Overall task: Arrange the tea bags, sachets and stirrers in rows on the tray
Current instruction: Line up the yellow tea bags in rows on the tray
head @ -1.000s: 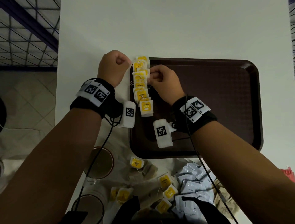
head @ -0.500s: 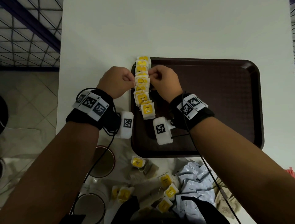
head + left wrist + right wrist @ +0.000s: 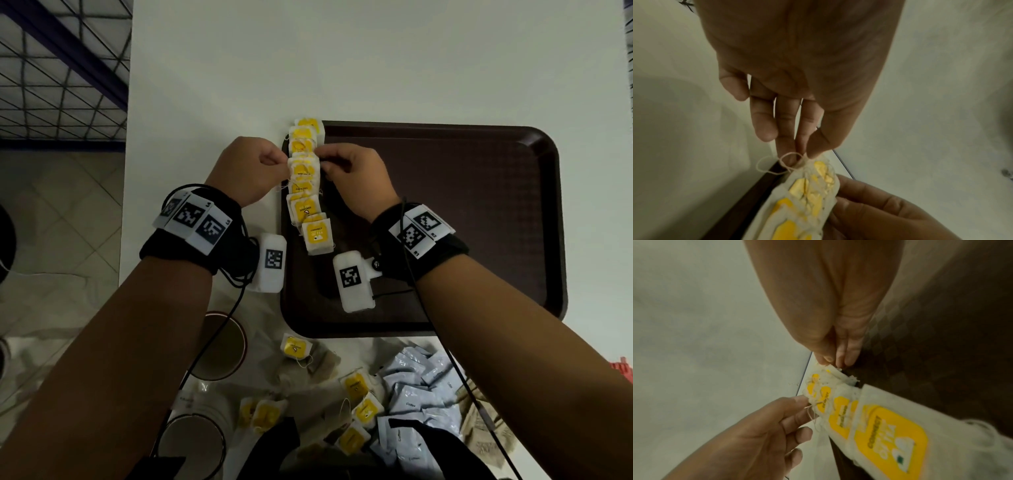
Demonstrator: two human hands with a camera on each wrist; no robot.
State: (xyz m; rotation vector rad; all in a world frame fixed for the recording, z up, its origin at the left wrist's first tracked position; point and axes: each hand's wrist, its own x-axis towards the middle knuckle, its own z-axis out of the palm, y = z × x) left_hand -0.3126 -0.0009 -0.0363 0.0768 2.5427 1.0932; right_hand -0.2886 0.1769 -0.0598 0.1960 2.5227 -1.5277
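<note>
Pinching from both sides, the left hand (image 3: 251, 168) and the right hand (image 3: 356, 178) work the same tea bag (image 3: 303, 168) in the middle of a row of tea bags (image 3: 306, 192) laid along the left edge of the tray (image 3: 479, 308). In the left wrist view the left thumb and fingertips (image 3: 813, 151) close on the bag's corner where its looped string (image 3: 781, 162) comes out; in the right wrist view the right fingers (image 3: 840, 353) nip the opposite edge. Holding it by two edges probably lets the person square it with its neighbours, each bag overlapping the next like roof tiles so the yellow tags stay showing.

The bags are soft, pale, slightly crumpled paper pouches, roughly square, with glossy yellow labels and thin cotton strings. The tray is a dark brown rounded rectangle with a raised rim and a fine diamond texture, and most of its floor lies bare, so the job looks early: one row is under way.

On the white table (image 3: 342, 68) near the person more loose tea bags (image 3: 359, 394) lie scattered, beside a heap of pale blue sachets (image 3: 421, 387), flat and foil-like. Two paper cups (image 3: 219, 342) stand to the left of them. Stirrers cannot be made out for certain
</note>
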